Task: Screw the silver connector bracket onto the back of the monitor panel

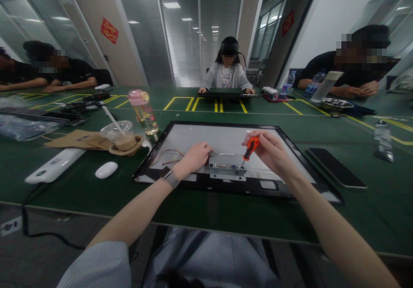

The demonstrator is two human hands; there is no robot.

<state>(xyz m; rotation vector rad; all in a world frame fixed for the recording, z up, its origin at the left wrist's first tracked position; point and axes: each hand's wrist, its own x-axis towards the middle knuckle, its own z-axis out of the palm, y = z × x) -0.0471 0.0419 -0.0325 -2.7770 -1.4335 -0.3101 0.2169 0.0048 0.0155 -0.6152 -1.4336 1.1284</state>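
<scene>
A flat monitor panel (226,139) lies face down on the green table, black frame round a silver back. A small metal bracket with ports (227,166) sits near its front edge. My left hand (194,157) rests curled on the bracket's left end, fingers closed against it. My right hand (269,150) pinches an orange-handled screwdriver (250,148), its tip pointing down at the bracket's right side. Thin wires (167,154) loop on the panel left of my left hand.
A white mouse (106,170), a white power strip (54,165), an iced drink cup (121,135) and a pink-lidded bottle (143,111) stand to the left. A black phone (335,166) lies right of the panel. Other people sit across and at both sides.
</scene>
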